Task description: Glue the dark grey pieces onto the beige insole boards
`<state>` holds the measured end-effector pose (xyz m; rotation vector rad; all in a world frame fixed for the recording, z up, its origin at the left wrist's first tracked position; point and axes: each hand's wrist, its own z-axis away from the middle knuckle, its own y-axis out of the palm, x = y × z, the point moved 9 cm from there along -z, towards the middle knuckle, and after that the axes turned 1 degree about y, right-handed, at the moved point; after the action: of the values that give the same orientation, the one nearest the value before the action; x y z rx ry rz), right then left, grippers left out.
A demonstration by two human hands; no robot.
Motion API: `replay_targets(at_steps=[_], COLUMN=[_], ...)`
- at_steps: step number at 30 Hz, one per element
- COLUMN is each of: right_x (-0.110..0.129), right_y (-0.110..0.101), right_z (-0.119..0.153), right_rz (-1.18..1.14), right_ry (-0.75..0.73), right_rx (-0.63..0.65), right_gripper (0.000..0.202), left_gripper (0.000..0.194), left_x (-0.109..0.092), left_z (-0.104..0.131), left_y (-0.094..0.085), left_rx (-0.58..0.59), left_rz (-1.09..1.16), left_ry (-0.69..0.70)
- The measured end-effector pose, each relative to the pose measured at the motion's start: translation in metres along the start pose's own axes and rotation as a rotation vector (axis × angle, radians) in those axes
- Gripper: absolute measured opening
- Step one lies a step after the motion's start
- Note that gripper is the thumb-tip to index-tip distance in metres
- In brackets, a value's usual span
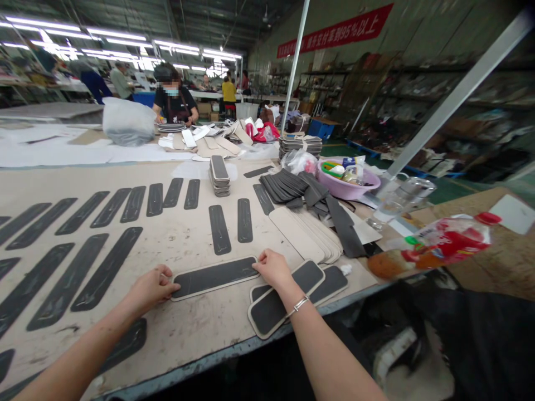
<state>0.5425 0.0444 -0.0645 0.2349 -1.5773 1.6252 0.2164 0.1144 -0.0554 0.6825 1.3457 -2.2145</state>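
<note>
My left hand [156,288] pinches the left end of a long beige panel with a dark grey strip [215,278] lying on it. At its other end, my right hand [271,268] grips the same panel between thumb and fingers. The panel lies at or just above the tabletop; I cannot tell which. Under my right wrist are several finished-looking beige-edged dark panels [271,313], overlapping near the table's front edge. Beyond my right hand, plain beige panels [307,234] lie fanned out. Dark strips with shiny streaks [106,267] are spread in rows on the left.
Dark grey strips [284,186] lie heaped behind the beige panels. A purple basin [346,188], a clear jar [405,197] and a red-labelled bottle [447,242] stand or lie at right. A small panel stack [219,181] stands mid-table. A masked co-worker [175,100] works across the table.
</note>
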Motion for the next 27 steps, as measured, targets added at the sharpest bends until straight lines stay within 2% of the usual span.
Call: replay_targets(at_steps=[5, 11, 16, 19, 22, 25, 27], right_x=[0.002, 0.002, 0.007, 0.009, 0.011, 0.013, 0.012], right_y=[-0.002, -0.001, -0.001, 0.001, 0.002, 0.003, 0.003], right_z=[0.002, 0.003, 0.007, 0.008, 0.008, 0.008, 0.008], right_rz=[0.013, 0.022, 0.053, 0.086, 0.113, 0.142, 0.161], right_ry=[0.006, -0.003, -0.046, -0.066, -0.09, -0.106, -0.104], right_rx=[0.007, 0.016, 0.026, 0.035, 0.041, 0.039, 0.036], right_gripper=[0.011, 0.011, 0.01, 0.011, 0.011, 0.009, 0.009], left_gripper=[0.039, 0.033, 0.024, 0.025, 0.024, 0.025, 0.031], left_x=[-0.004, 0.004, -0.003, -0.009, -0.013, -0.018, -0.027], left_z=[0.002, -0.004, 0.002, 0.01, 0.018, 0.03, 0.042], left_y=[0.003, 0.003, 0.0, -0.007, -0.017, -0.034, -0.038], left_rx=[0.031, 0.013, -0.018, -0.089, -0.16, -0.333, -0.45], left_rz=[-0.011, -0.058, -0.261, -0.405, -0.444, -0.406, -0.399], left_ry=[0.024, 0.016, 0.049, 0.066, 0.12, 0.208, 0.326])
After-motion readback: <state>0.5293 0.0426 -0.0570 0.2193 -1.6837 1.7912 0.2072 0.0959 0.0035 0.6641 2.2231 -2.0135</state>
